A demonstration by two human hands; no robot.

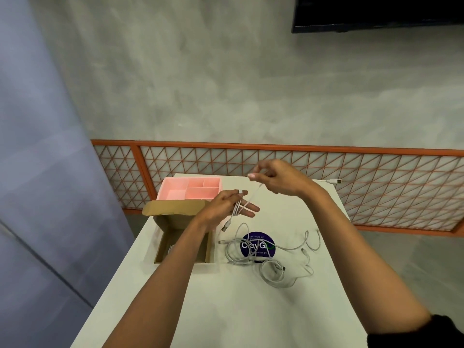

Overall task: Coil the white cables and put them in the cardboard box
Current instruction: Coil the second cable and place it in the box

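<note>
White cable (253,197) mid-frame, wound round straight fingers of left hand (222,207) | upper run pinched in right hand (278,179) | loose white cables (266,261) tangled right of centre | cardboard box (160,244) open, centre-left

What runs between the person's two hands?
In the head view, a stretch of white cable runs from the right hand down to the left hand, looped over its fingers.

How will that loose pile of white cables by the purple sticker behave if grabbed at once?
Probably floppy: the loose cables lie in slack, overlapping loops on the table, so they would sag and drag neighbours along. Likely light: the held cable drapes over straight fingers of the left hand while the right hand merely pinches it.
</note>
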